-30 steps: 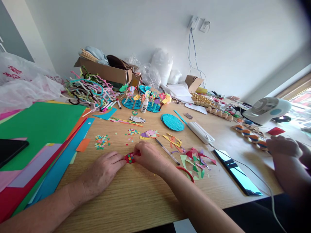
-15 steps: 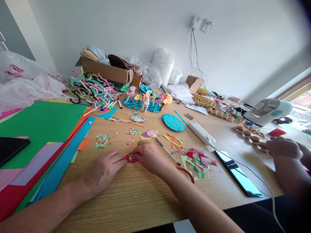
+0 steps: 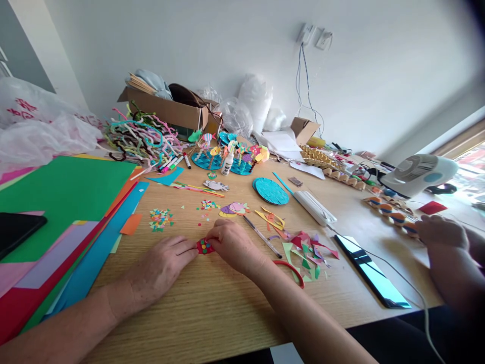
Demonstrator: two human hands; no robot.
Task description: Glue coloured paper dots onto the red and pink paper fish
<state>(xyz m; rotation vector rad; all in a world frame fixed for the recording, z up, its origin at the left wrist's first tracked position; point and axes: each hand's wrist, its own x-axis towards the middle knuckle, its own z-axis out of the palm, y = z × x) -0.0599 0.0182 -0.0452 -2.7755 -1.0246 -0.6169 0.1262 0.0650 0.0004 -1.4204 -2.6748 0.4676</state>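
Note:
A small red paper piece (image 3: 205,247) with round coloured dots lies on the wooden table between my hands. My left hand (image 3: 166,263) rests flat on the table, its fingertips at the piece's left edge and its thumb hidden. Over the right end of the piece, my right hand (image 3: 233,245) has its fingers pinched together; anything between the fingertips is hidden. Just beyond lie loose paper dots (image 3: 208,205), a pile of tiny paper bits (image 3: 161,220) and purple and pink paper fish (image 3: 233,209). A pen (image 3: 262,236) and a red-handled tool (image 3: 291,270) lie by my right forearm.
Coloured paper sheets (image 3: 87,187) stack at left. Paper scraps (image 3: 308,253), a phone (image 3: 371,270), a white power strip (image 3: 314,207) with its cord and a blue disc (image 3: 270,191) lie right. A glue bottle (image 3: 228,163) stands behind. Another person's hands (image 3: 443,232) work at far right.
My hands and the red paper piece stay almost in place; the view has shifted very slightly.

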